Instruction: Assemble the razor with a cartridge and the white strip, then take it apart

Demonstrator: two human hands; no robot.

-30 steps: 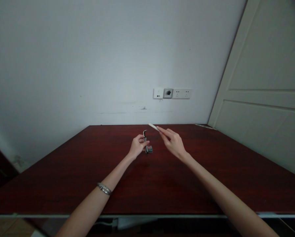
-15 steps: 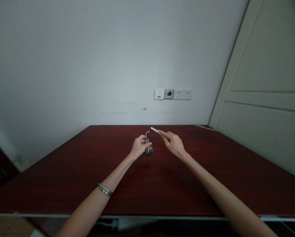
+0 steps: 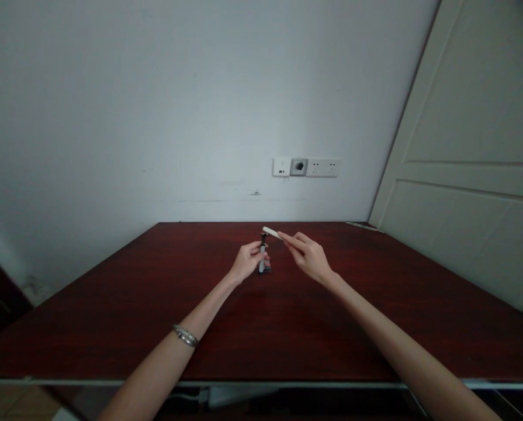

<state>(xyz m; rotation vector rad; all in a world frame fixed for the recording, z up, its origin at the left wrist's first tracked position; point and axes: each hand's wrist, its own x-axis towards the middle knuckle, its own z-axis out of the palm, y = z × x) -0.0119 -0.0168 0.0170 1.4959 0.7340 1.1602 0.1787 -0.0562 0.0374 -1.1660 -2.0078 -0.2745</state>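
My left hand (image 3: 245, 261) is closed around the grey handle of a razor (image 3: 262, 259), held upright with its dark, T-shaped head on top. Between the fingers of my right hand (image 3: 308, 255) is a slim white stick (image 3: 272, 233), whose rounded far end points left, right above the razor's head. Whether stick and razor touch, I cannot tell. Behind the razor handle, partly hidden by it and my left fingers, is a small dark and pinkish item (image 3: 267, 268) too small to name.
Both hands are over a dark red wooden table (image 3: 112, 304). A white wall (image 3: 156, 117) with sockets (image 3: 324, 168) rises at the table's back edge. On the right stands a pale panelled door (image 3: 471, 152).
My left hand has turned the razor, so its head now faces me as a T instead of sideways. The white stick has moved slightly left, over the razor's head.
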